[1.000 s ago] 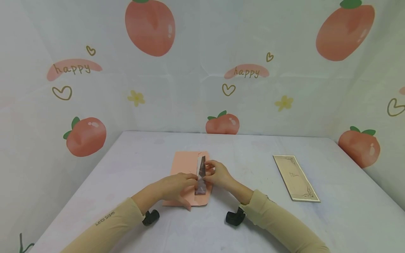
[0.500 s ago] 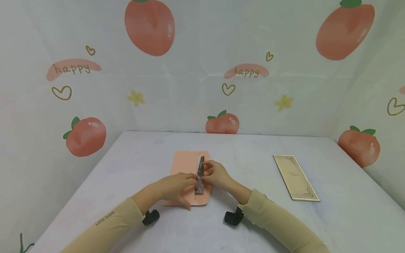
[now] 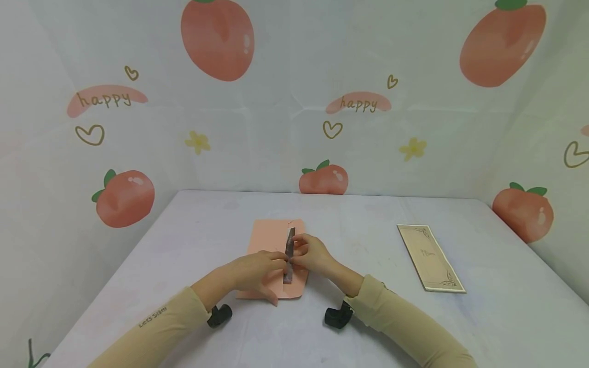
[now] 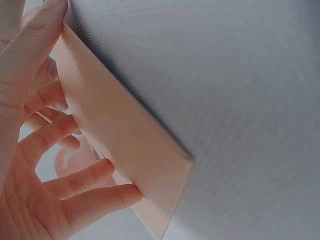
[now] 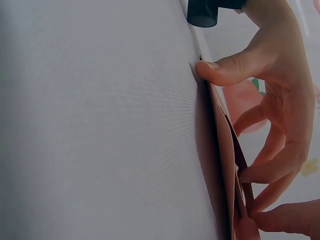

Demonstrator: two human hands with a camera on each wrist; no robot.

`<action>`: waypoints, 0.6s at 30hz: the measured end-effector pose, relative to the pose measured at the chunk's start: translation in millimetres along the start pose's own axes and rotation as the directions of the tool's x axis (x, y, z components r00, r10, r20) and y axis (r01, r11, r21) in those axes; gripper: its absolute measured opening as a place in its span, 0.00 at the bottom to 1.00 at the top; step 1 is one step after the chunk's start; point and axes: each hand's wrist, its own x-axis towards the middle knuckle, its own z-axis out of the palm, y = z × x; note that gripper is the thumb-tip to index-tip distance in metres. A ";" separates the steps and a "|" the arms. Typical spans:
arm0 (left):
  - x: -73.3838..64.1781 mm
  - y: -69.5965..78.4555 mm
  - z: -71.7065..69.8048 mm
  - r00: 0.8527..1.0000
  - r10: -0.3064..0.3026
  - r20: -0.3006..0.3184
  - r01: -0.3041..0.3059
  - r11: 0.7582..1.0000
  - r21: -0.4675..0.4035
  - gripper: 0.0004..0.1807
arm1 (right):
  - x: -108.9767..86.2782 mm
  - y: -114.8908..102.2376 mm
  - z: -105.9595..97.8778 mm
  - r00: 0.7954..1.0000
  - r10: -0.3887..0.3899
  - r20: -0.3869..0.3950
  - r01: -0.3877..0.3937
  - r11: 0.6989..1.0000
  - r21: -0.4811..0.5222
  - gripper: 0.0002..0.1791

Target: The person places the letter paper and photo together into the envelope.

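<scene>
A salmon-pink envelope [image 3: 268, 237] lies on the table, its rounded flap on the right side. From its mouth sticks out a narrow dark strip of a photo-like card [image 3: 287, 276], the rest hidden inside. My left hand [image 3: 253, 271] lies across the envelope, fingertips bent at the mouth and thumb [image 5: 215, 73] at the near edge. My right hand [image 3: 315, 254] pinches the card's right edge between thumb and fingers. In the left wrist view, the envelope [image 4: 120, 130] is seen along its near edge. Fingertips partly hide the card there.
A tan card [image 3: 431, 258] with an ornate border lies to the right on the white table [image 3: 377, 327]. Black wrist devices [image 3: 338, 317] sit under both forearms. A white curtain [image 3: 276, 143] printed with peaches hangs behind the table.
My right hand has moved slightly left, and the card has slid left with it, so a narrower strip now shows outside the envelope. The left hand has stayed in place.
</scene>
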 end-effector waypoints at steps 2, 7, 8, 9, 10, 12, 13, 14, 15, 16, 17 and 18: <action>-0.1 0.0 -0.6 1.000 0.001 -0.002 -0.001 1.000 -0.003 0.33 | 0.0 -0.7 0.2 1.000 0.008 0.002 -0.008 1.000 0.008 0.28; 0.2 0.0 -1.4 1.000 0.000 0.003 0.000 1.000 -0.001 0.33 | 1.1 -0.3 2.0 1.000 0.011 0.012 -0.012 1.000 0.017 0.28; 0.2 0.1 -1.5 1.000 0.000 0.004 0.000 1.000 0.002 0.33 | 1.5 -0.1 2.4 1.000 0.011 0.016 -0.011 1.000 0.021 0.28; 0.3 0.2 -1.4 1.000 0.000 0.006 0.000 1.000 0.004 0.33 | 1.7 -0.1 2.9 1.000 0.011 0.018 -0.011 1.000 0.021 0.28; 0.3 0.2 -1.3 1.000 0.002 0.006 -0.002 1.000 0.008 0.33 | 2.0 -0.1 3.4 1.000 0.012 0.021 -0.012 1.000 0.024 0.28; 0.2 0.2 -1.2 1.000 0.007 0.004 -0.007 1.000 0.014 0.34 | 2.4 -0.4 4.3 0.999 0.016 0.027 -0.017 0.999 0.031 0.27; 0.2 0.1 -1.1 1.000 0.010 0.002 -0.010 1.000 0.017 0.34 | 2.5 -0.4 4.7 0.999 0.019 0.029 -0.020 0.999 0.035 0.27; 0.3 0.2 -1.1 1.000 0.011 0.002 -0.011 1.000 0.019 0.34 | 2.6 -0.5 5.0 0.999 0.020 0.031 -0.022 0.999 0.039 0.27; 0.4 0.2 -1.0 1.000 0.008 0.004 -0.008 1.000 0.018 0.34 | 2.6 -0.6 5.3 0.999 0.023 0.034 -0.024 0.999 0.044 0.27; 0.5 0.1 -0.9 1.000 0.007 0.006 -0.007 1.000 0.018 0.34 | 2.7 -0.7 5.5 0.999 0.024 0.036 -0.026 0.999 0.048 0.27; 0.7 0.0 -0.8 1.000 0.006 0.006 -0.006 1.000 0.018 0.34 | 2.7 -0.7 5.6 0.999 0.024 0.037 -0.026 0.999 0.047 0.27; 0.6 0.1 -0.9 1.000 0.004 0.007 -0.004 1.000 0.018 0.34 | 2.7 -0.6 5.7 0.999 0.023 0.039 -0.024 0.999 0.046 0.27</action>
